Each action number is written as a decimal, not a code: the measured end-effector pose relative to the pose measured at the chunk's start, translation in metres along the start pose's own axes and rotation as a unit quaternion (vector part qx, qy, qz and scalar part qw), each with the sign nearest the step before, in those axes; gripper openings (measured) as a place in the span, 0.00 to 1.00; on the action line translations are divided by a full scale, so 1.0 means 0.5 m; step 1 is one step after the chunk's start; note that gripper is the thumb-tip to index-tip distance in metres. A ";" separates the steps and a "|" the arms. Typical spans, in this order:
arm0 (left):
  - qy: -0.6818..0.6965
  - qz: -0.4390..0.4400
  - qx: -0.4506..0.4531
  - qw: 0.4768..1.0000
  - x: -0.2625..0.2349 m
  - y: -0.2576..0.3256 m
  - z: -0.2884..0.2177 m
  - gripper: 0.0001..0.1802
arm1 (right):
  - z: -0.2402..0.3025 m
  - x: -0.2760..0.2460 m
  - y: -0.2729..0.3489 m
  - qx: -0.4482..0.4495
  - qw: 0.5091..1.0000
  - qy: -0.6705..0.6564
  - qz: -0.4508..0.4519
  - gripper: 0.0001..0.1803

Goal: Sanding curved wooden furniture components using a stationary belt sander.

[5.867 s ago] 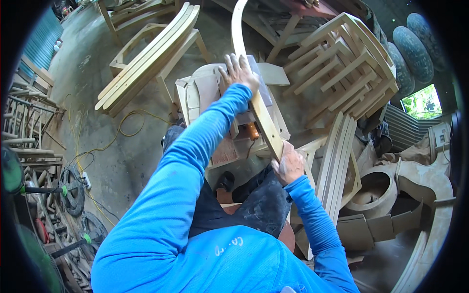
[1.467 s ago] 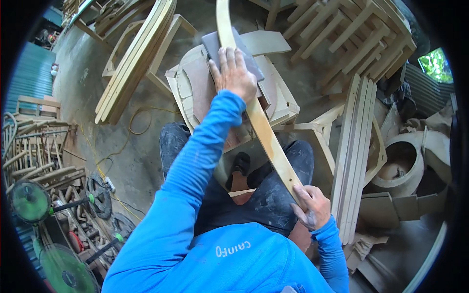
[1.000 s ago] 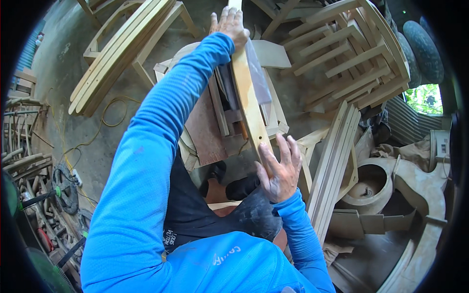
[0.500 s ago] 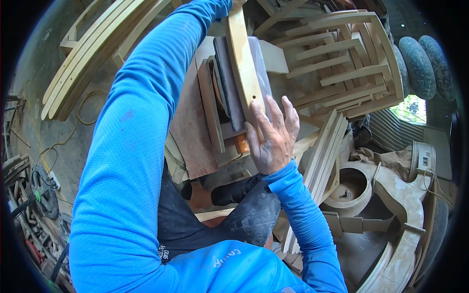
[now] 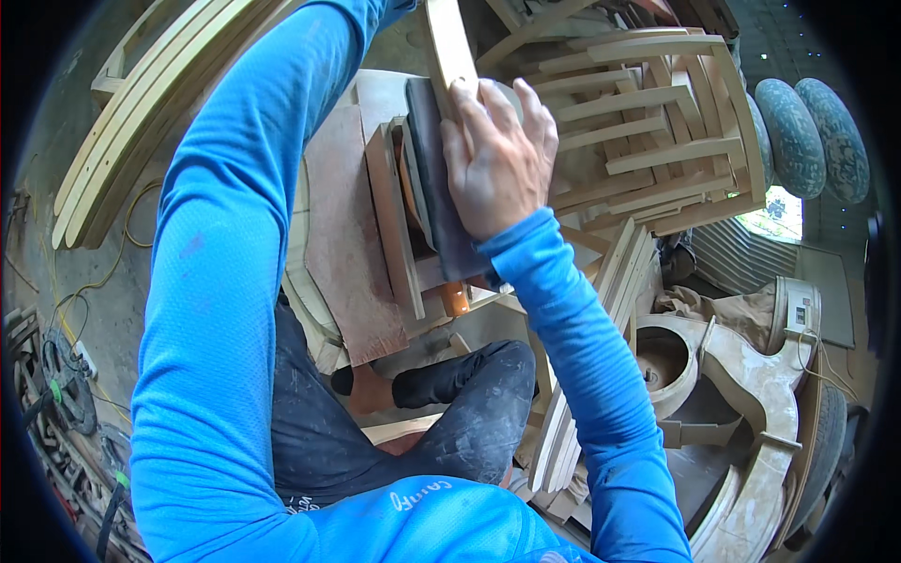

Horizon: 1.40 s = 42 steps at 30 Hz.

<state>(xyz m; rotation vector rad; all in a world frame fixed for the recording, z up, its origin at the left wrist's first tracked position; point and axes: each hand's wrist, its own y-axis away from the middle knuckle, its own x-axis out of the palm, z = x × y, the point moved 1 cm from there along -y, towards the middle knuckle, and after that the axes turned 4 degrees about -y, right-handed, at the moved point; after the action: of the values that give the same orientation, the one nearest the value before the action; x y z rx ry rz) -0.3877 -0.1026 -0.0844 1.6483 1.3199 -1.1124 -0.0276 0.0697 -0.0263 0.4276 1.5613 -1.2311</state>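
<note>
A pale, slightly curved wooden strip [image 5: 448, 42] runs down from the top edge, over a flat dark-grey pad or belt [image 5: 434, 178] set on a wooden frame [image 5: 387, 206]. My right hand [image 5: 499, 169] lies palm down over the strip's near end, fingers stretched and apart, the thumb along its left side. The hand covers that end. My left arm [image 5: 225, 197] reaches up and forward, its hand beyond the top edge. Below the grey pad shows a small orange cylinder [image 5: 455, 298].
Curved wooden strips [image 5: 141, 122] are bundled at the far left. Stacked wooden frames [image 5: 657, 122] stand at the far right. Long slats [image 5: 610, 300] lean by my right forearm, near a pale round-mouthed housing [image 5: 671, 361]. A brown board [image 5: 352, 235] lies left of the wooden frame.
My right hand has moved up and slightly left, with the wooden strip sliding away toward the top edge. My left hand, partly visible before, has gone out of view. The view has shifted a little.
</note>
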 end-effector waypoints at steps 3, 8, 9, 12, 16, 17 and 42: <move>0.061 -0.034 0.036 0.997 0.023 0.037 -0.072 0.38 | -0.048 0.036 -0.042 0.003 0.999 0.044 -0.029 0.19; 0.318 -0.096 -0.146 0.932 -0.035 0.130 -0.073 0.38 | -0.061 0.069 -0.094 -0.025 0.997 0.068 -0.040 0.20; 0.318 -0.101 -0.146 0.931 -0.044 0.147 -0.069 0.38 | -0.063 0.068 -0.093 -0.033 0.996 0.058 -0.053 0.18; 0.348 -0.098 -0.085 0.929 -0.080 0.288 -0.121 0.40 | -0.065 0.052 -0.071 -0.029 0.997 0.045 -0.059 0.17; 0.125 -0.106 -0.191 0.968 -0.032 0.257 -0.173 0.42 | -0.045 0.013 0.005 0.004 0.999 0.043 -0.017 0.21; 0.087 -0.095 -0.199 0.972 -0.037 0.272 -0.183 0.44 | -0.037 -0.007 0.026 0.001 0.999 0.039 -0.017 0.22; 0.796 0.030 -0.127 0.592 -0.036 1.076 -0.524 0.27 | 0.208 -0.473 0.832 0.265 0.879 -0.387 0.086 0.35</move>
<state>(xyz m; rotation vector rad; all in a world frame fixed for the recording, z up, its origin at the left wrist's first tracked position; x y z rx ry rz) 0.1841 0.0244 0.0398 2.3213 2.1201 1.1092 0.4377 0.2221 -0.0129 0.3412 0.4845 -1.4398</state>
